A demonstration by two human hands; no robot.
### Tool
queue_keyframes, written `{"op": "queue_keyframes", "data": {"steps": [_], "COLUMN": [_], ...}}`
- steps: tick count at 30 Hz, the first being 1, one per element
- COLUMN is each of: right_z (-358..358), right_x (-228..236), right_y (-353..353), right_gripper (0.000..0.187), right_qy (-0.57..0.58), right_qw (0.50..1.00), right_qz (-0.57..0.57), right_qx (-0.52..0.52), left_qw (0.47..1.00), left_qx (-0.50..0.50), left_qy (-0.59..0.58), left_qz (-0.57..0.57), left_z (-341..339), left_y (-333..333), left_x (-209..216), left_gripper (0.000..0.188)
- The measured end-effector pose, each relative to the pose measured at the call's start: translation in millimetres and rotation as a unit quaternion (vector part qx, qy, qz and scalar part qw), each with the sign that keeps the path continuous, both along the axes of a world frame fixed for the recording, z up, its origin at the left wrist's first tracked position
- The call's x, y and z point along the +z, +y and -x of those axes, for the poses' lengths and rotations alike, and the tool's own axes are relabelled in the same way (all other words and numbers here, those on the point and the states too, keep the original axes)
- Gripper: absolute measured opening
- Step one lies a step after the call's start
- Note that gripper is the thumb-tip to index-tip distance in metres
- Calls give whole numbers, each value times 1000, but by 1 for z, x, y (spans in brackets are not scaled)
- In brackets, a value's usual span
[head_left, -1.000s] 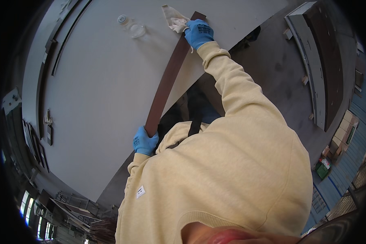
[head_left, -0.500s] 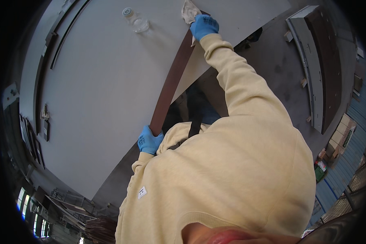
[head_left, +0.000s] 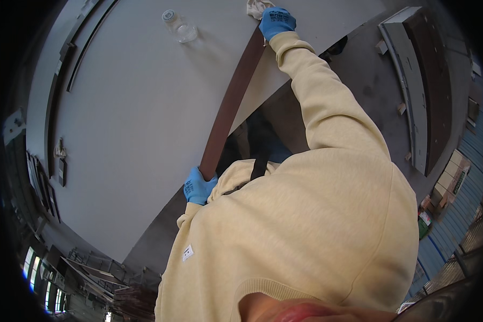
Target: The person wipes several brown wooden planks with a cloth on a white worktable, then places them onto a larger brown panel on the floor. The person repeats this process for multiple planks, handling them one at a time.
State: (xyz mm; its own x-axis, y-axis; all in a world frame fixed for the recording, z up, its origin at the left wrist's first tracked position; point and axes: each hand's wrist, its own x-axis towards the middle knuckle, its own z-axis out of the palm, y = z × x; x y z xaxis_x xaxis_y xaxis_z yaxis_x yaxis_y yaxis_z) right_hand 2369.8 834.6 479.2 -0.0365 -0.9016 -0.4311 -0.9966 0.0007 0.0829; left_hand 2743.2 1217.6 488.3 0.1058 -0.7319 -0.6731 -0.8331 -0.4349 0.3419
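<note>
A long reddish-brown strip point(head_left: 233, 104) runs slantwise over the pale grey table point(head_left: 129, 123). Its near end is gripped by my left hand point(head_left: 199, 186), blue-gloved, with the fingers closed round it close to my body. At the far end my right hand point(head_left: 277, 23), gloved the same way, is closed on a whitish cloth point(head_left: 258, 8) and presses it against the strip. The strip's far tip is hidden under that hand and cloth. To the left of the right hand a clear bottle point(head_left: 181, 28) with a pale cap lies on the table.
Dark long strips point(head_left: 59, 96) lie along the table's left side, with a small tied object point(head_left: 60, 148) near them. Beyond the table's right edge, a stack of brown and grey panels point(head_left: 421, 91) rests low on small blocks. Cardboard boxes point(head_left: 449, 177) lie farther right.
My right hand has slid with the cloth a little farther along the strip, away from me and slightly right. The left hand keeps its hold, barely shifted.
</note>
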Motion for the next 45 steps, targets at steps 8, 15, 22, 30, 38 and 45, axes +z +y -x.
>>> {"op": "queue_keyframes", "data": {"steps": [8,15,22,30,38,45], "right_z": [-61,17,-30,45,26,39], "right_x": [-47,-49,-30,-68,-11,-17], "right_y": [112,21,70,-19,9,-19], "right_gripper": [22,21,23,38,39,66], "right_qy": [-90,-44,-114,-43,-94,-90], "right_qw": [988,984,983,992,994,988], "right_qz": [122,158,130,84,27,-87], "right_qx": [4,-73,-55,-79,-57,-92], "left_qw": [1000,1000,1000,1000,1000,1000], "left_qx": [-4,-9,6,3,11,-5], "left_qy": [12,19,10,-7,12,0], "left_qz": [1,13,-19,-23,-6,-8], "left_z": [1,3,4,7,2,3], "left_y": [-6,-8,3,1,3,-2], "left_x": [0,-1,-3,-6,-6,0], "left_gripper": [51,52,57,59,52,51]}}
